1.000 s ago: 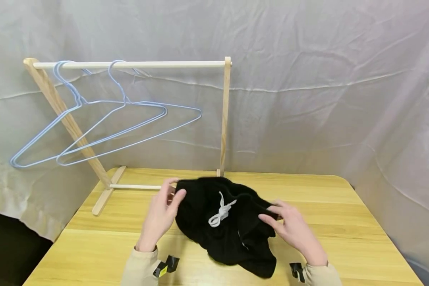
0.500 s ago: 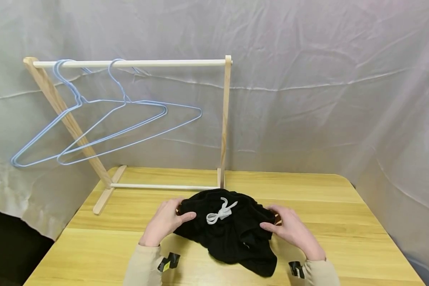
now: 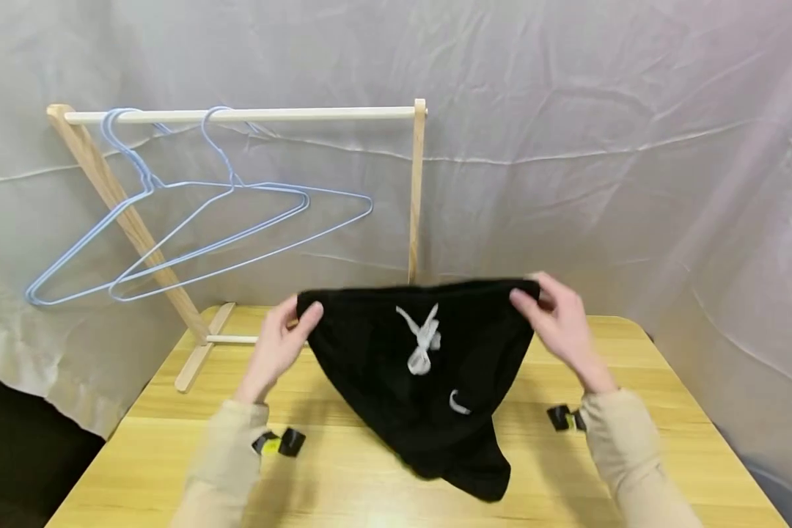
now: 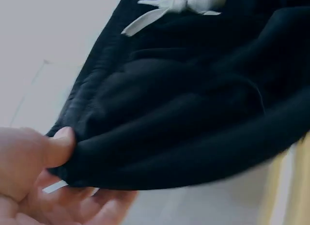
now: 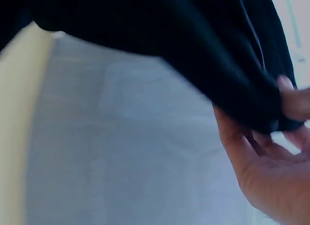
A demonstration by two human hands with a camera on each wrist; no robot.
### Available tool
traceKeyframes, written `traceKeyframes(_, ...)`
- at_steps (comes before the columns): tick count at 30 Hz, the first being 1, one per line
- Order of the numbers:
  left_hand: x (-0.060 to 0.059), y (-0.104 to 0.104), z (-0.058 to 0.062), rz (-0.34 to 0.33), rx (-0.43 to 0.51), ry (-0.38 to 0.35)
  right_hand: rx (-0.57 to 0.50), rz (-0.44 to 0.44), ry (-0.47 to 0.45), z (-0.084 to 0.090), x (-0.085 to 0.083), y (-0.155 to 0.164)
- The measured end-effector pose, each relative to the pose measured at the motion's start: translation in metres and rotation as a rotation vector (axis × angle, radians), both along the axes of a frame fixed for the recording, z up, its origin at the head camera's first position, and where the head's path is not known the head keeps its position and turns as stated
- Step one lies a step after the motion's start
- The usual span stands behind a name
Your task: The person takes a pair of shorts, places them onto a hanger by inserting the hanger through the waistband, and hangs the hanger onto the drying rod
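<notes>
The shorts (image 3: pixel 422 381) are plain black, with a white drawstring (image 3: pixel 424 339) tied at the waistband and a small white swoosh mark (image 3: pixel 458 402) lower down. The bench (image 3: pixel 171 447) is pale yellow wood with a streaked grain. The rack (image 3: pixel 237 115) is light, unpainted wood. Two hangers (image 3: pixel 191 242) are pale blue wire. The backdrop (image 3: pixel 600 147) is greyish white. The sleeves (image 3: pixel 623 447) are beige.

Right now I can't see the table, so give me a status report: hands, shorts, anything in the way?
Left hand and right hand each pinch a waistband corner. Black shorts held stretched, hem trailing on the table. Rack and hangers behind, apart.
</notes>
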State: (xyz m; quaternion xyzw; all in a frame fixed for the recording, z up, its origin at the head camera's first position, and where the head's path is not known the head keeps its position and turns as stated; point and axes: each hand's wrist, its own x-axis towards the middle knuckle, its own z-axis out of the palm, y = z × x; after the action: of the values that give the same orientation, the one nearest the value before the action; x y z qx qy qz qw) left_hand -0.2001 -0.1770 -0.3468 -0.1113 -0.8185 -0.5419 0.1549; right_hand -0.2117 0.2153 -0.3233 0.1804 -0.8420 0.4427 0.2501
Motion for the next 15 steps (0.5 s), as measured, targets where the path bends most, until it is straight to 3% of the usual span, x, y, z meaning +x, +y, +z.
traceKeyframes(5, -0.016, -0.001, 0.08, 0.046, 0.007, 0.211, -0.128, 0.018, 0.069, 0.082, -0.014, -0.008)
traceKeyframes(10, -0.023, 0.0, 0.159, 0.086, 0.067, 0.437, -0.496, 0.246, 0.111, 0.146, -0.017, -0.016)
traceKeyframes(12, -0.023, 0.001, 0.181, 0.08, 0.095, 0.467, -0.631, 0.353, 0.122, 0.164, -0.016, -0.018)
traceKeyframes(15, -0.02, 0.004, 0.192, 0.079, 0.083, 0.451, -0.697, 0.412, 0.097, 0.174, -0.015, -0.017)
